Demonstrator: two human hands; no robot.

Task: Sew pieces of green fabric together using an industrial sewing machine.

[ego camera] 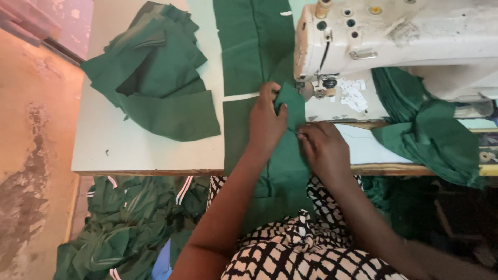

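The person sits at a sewing table point(135, 150) with both hands on a green fabric piece point(282, 155) that runs from the lap up over the table's edge toward the sewing machine point(394, 36). The left hand point(265, 122) pinches a folded corner of this fabric between thumb and fingers, just below the machine's needle area point(311, 88). The right hand point(324, 150) is closed on the same fabric a little to the side, its fingertips touching the cloth at the fold; the two hands nearly meet.

Beyond the hands, a long green strip point(254, 46) lies flat on the table, reaching to the far edge beside the machine's head. To the left of it a loose pile of green cut pieces point(155, 78) lies on the tabletop, well apart from the hands. On the right, more green cloth point(425, 124) hangs bunched under the machine's arm and drapes over the table's edge.

No box or basket shows; the spare material lies open. On the floor, below the table's near edge, a heap of green garments with white stripes point(129, 223) lies crumpled. The person wears a black-and-white patterned garment point(306, 254).
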